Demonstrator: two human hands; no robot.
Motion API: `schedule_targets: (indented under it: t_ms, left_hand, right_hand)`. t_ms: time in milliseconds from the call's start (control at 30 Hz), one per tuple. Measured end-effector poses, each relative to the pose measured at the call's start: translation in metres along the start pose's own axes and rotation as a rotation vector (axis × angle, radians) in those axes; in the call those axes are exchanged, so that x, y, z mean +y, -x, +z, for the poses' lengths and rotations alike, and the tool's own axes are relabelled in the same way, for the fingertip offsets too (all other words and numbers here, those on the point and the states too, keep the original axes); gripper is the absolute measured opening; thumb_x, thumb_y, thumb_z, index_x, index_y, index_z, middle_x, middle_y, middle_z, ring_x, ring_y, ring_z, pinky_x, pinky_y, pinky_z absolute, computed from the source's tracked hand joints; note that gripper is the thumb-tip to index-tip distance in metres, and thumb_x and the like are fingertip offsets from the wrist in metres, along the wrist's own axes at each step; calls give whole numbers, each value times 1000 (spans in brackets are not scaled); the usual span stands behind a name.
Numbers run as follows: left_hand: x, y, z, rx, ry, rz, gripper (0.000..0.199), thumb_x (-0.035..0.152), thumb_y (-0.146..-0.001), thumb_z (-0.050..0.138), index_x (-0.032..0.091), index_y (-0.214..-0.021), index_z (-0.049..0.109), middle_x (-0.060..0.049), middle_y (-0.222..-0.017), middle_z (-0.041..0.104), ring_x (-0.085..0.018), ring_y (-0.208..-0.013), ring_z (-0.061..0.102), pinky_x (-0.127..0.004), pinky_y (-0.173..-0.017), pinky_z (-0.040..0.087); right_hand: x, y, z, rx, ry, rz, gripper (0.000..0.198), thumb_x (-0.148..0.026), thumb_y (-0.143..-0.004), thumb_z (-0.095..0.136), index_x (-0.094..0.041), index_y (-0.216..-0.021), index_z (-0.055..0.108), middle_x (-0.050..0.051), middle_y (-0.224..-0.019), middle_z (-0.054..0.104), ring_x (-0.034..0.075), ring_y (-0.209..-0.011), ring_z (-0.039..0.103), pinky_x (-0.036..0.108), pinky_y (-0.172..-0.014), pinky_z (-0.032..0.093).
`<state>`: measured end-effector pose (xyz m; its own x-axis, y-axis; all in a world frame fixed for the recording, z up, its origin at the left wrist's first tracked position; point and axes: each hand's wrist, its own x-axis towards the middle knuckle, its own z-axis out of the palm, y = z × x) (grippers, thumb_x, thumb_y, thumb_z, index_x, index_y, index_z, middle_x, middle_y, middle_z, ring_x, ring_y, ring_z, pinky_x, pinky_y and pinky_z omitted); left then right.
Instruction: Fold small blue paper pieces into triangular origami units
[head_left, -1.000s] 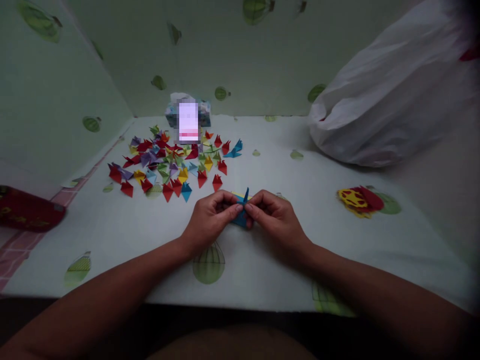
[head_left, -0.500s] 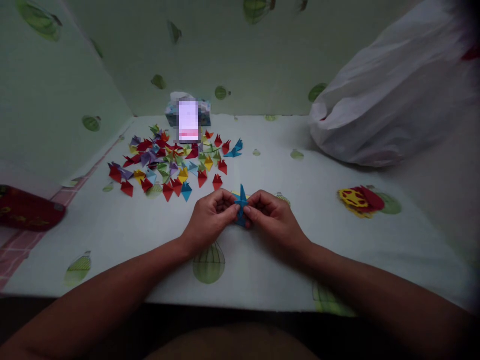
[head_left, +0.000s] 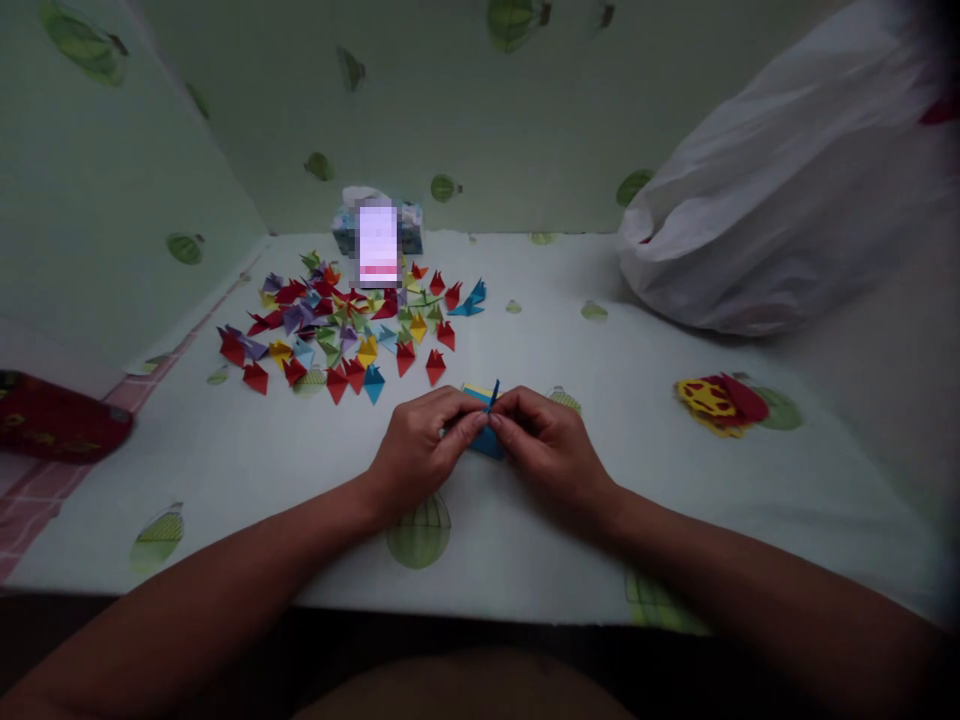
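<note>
Between my fingertips is a small blue origami crane, mostly hidden, with one narrow point sticking up. My left hand pinches it from the left, thumb and forefinger pressed together. From the right, my right hand pinches the same folded paper. Under the hands lie sheets of blue paper, with a yellow edge showing at the far side. Beyond them to the left spreads a group of folded paper cranes in red, yellow, purple, green and blue.
A phone with a lit screen leans against a tissue box at the back. To the right lie yellow and red cut-out pieces, below a large white plastic bag. A red packet sits at the left edge.
The blue crane has turned between my fingers, so its upright point now looks thinner and leans right. My fingertips have come closer together and cover more of it.
</note>
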<state>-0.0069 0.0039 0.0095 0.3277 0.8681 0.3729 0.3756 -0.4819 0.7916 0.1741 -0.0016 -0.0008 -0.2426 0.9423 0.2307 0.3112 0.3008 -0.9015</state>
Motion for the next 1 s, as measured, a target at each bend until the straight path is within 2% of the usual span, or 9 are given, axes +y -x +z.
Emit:
schedule_targets:
  t_ms: [100,167,333,467,567,767,1000]
  left_hand:
    - [-1,0,1,5,5,16,9,23,-89,67,17,-86,73,-4,-80,72,-15,-73,65,-27,-69,49]
    - [-3,0,1,12,46,-26,11,22,-89,65,16,-84,73,-3,-78,71,-14,-71,63,-26,-68,48]
    - [-4,-3,-1,14,316,-287,14,26,-87,66,15,-81,70,-1,-72,68,-11,-64,61,-23,-62,49]
    - [-2,-6,-2,-75,485,-416,18,30,-87,68,14,-80,69,1,-67,65,-10,-62,60,-22,-62,50]
    - [-4,-7,-1,-116,594,-478,19,32,-87,70,14,-82,67,1,-68,65,-9,-62,61,-22,-63,51]
    - [-12,-5,3,-134,794,-539,21,32,-85,74,13,-89,66,-1,-76,69,-9,-66,64,-22,-68,53]
    - [-13,-3,6,-139,915,-556,20,27,-84,74,12,-94,67,-3,-79,72,-10,-70,65,-23,-72,55]
  right_hand:
    - [0,1,0,-16,-10,1,16,-25,-91,58,-19,-76,59,-2,-64,55,12,-59,48,28,-58,38]
    - [0,0,-1,-46,-58,19,19,-27,-93,55,-19,-77,59,-2,-63,54,12,-58,48,28,-57,38]
    - [0,-4,-1,-3,-274,143,17,-34,-89,65,-20,-87,56,-5,-62,53,12,-53,50,26,-51,38]
    - [2,-6,-2,-113,-391,255,29,-40,-84,73,-19,-74,56,-5,-56,54,10,-48,49,25,-49,37]
    - [4,-5,-1,-104,-492,298,34,-41,-84,75,-19,-68,54,-5,-56,56,9,-47,49,24,-50,38]
    - [5,-4,2,-63,-680,347,31,-38,-83,77,-17,-70,58,-5,-61,58,7,-48,50,24,-51,41]
    - [6,-6,3,-43,-776,385,27,-36,-82,78,-17,-72,60,-3,-63,61,8,-50,52,24,-51,42]
